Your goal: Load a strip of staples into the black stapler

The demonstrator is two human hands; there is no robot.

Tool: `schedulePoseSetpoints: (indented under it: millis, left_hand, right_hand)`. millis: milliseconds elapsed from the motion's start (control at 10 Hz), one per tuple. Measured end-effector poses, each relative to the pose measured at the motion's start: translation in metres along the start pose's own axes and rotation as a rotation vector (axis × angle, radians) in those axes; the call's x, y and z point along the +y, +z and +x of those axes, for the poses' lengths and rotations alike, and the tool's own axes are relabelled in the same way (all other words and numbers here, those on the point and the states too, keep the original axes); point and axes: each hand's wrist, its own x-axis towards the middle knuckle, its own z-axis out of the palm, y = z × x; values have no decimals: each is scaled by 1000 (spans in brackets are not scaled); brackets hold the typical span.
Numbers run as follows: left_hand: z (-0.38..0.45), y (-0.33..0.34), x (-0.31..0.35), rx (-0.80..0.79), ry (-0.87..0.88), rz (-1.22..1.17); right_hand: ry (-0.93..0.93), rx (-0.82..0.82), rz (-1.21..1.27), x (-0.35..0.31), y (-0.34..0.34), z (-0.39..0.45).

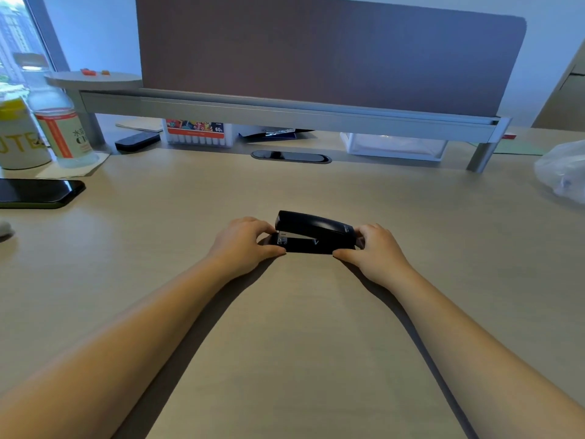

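A black stapler [315, 232] rests on the wooden desk [285, 327] in the middle of the view, lid down, its metal mouth facing left. My left hand [243, 243] holds the stapler's front end, thumb along the near side of the base and fingers at the mouth. My right hand [375, 250] grips the rear hinge end, thumb on the near side. No strip of staples is visible.
A black phone [38, 193] lies at the left edge, with a bottle [61, 128] and a yellow-lidded cup [19, 137] behind it. A raised shelf [285, 112] spans the back over a marker box [196, 133] and clear tray [395, 147]. A plastic bag [563, 172] sits at right.
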Motion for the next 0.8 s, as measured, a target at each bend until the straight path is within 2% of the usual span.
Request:
schedulePoseSetpoints:
  millis: [300, 500, 700, 800]
  left_hand:
    - [103, 7, -13, 13, -93, -17]
    - [137, 10, -8, 29, -110, 1]
    - [107, 0, -5, 9, -137, -2]
    - [48, -13, 4, 3, 11, -48]
  right_hand:
    - [47, 113, -60, 12, 24, 103]
    - [89, 148, -93, 15, 32, 139]
    - [106, 56, -12, 6, 19, 110]
    - [27, -16, 42, -1, 0, 53]
